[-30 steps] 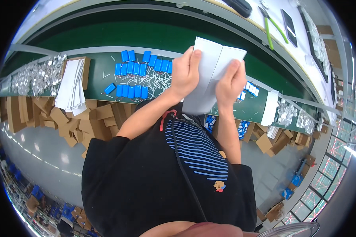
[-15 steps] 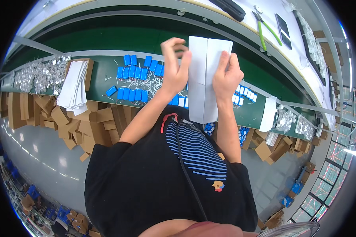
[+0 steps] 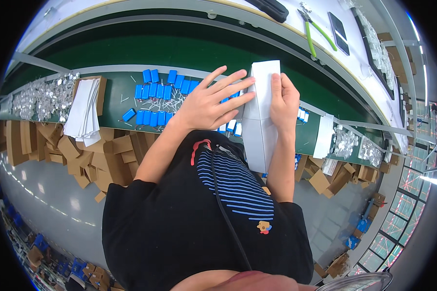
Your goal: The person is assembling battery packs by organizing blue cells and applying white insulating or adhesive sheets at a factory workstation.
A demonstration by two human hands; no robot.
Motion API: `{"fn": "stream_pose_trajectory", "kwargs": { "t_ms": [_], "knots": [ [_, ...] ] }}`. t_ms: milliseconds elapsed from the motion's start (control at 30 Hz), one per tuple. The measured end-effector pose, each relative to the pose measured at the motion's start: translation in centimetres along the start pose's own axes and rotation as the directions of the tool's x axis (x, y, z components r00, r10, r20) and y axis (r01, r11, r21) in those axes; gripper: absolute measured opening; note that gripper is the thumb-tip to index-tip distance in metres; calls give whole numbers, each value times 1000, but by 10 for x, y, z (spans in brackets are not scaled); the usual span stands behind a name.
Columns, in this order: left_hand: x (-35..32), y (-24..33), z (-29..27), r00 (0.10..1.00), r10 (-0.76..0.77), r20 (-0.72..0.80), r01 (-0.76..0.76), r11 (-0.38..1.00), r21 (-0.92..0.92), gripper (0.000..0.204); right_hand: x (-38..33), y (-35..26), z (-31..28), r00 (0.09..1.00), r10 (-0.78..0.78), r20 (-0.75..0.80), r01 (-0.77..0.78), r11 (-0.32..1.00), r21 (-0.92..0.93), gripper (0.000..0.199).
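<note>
My right hand point(image 3: 284, 101) grips the right edge of a long white folded sheet point(image 3: 260, 128), thumb in front and fingers behind. The sheet is creased lengthwise and across, and stands tilted in front of my chest. My left hand point(image 3: 210, 103) is open with its fingers spread, the fingertips at the sheet's left edge. Beyond and left of that hand, blue rectangular packs point(image 3: 153, 91) lie in rows on the green bench, with loose thin white pieces point(image 3: 167, 105) among them. The hand and sheet hide part of the rows.
White sheets point(image 3: 83, 111) lean in a cardboard box point(image 3: 102, 97) beside piled clear pieces point(image 3: 46, 103). Flattened cartons point(image 3: 104, 165) crowd below the bench. The upper shelf holds green-handled cutters point(image 3: 310, 41), a dark phone point(image 3: 338, 33) and a black case point(image 3: 272, 8). More papers point(image 3: 324, 138) lie right.
The white sheet has moved right and nearer to me and has turned, looking narrower. My left hand has gone from half curled to spread and come lower; my right hand keeps its grip.
</note>
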State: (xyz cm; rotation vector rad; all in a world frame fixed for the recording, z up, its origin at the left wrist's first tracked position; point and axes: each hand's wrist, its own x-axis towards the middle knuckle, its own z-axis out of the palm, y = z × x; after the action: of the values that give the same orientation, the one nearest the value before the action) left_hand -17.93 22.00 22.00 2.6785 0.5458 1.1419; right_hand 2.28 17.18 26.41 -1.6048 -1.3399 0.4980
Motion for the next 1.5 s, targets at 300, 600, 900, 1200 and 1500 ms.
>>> {"fn": "stream_pose_trajectory", "kwargs": {
  "t_ms": [300,600,900,1200,1500],
  "knots": [
    [-26,-13,6,995,-99,-26,98,995,-30,38,-4,2,-14,978,193,-83,-190,981,47,36],
    [-40,2,23,787,-561,258,-79,-506,-859,50,9,20,-43,900,117,-419,-126,992,5,44],
    [-78,0,58,605,-616,504,-125,-699,-705,40,-50,153,-58,736,442,-513,-482,874,62,52],
    [-148,-17,97,568,-631,529,-151,-712,-686,38,-198,270,-53,690,723,11,-677,641,361,42],
    [-108,2,98,376,-671,639,26,-682,-731,33,-215,403,-109,370,893,-257,-553,434,711,45]
  ]
}}
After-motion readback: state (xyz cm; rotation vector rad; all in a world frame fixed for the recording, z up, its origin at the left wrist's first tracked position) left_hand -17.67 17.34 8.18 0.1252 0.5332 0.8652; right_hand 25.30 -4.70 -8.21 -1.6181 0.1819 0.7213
